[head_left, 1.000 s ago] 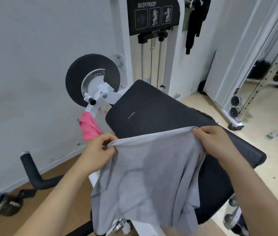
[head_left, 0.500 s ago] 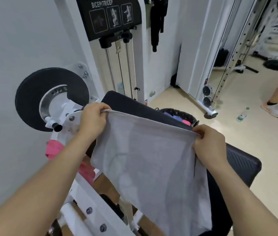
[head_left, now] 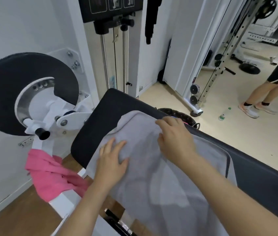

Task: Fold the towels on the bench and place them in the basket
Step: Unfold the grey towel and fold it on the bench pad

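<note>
I can read no words or numbers; the black placard above the bench shows only blurred pictograms.

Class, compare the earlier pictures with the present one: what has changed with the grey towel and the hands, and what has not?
The grey towel, earlier held up by its top corners, has come down and lies spread on the bench. The left hand and right hand have released the corners and now rest on it. The pink towel still hangs from the machine.
</note>
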A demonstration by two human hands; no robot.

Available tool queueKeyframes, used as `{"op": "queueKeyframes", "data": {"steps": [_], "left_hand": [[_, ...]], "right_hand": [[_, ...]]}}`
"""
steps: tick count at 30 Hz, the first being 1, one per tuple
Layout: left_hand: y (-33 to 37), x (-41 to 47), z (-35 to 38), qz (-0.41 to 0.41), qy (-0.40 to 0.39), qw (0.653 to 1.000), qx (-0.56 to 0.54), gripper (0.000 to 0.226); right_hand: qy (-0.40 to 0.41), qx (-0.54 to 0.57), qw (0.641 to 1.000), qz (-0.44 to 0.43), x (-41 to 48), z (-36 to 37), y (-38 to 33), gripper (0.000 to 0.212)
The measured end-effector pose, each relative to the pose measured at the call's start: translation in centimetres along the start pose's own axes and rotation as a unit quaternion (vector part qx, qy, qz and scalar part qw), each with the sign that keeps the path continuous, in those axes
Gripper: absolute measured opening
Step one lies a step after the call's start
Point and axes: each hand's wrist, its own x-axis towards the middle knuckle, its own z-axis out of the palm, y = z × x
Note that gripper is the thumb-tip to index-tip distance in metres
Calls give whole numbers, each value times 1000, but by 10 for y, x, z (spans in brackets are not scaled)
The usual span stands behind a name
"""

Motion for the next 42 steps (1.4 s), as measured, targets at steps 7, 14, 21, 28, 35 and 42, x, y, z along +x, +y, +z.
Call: {"op": "queueKeyframes", "data": {"steps": [7,14,21,28,35,42], "left_hand": [[-59,-17,-15,-117,82,988,-51,48],[-82,-9,-19,-257,51,941,-214,15],[-110,20,-53,-252,76,889,-375,13],[-124,44,-47,-292,217,887,-285,17],[-119,47,-46,-257,296,914,-103,23],[-57,46,-30,-36,117,991,-50,60]], "right_hand": [[-94,-36,994,-40,92,38,-44,39],[-143,25,989,29,134,31,-49,8],[-247,347,894,142,179,16,-28,25],[-35,168,985,31,203,45,-48,13],[28,57,997,-42,222,72,-72,18],[49,60,995,-69,216,82,-76,18]]}}
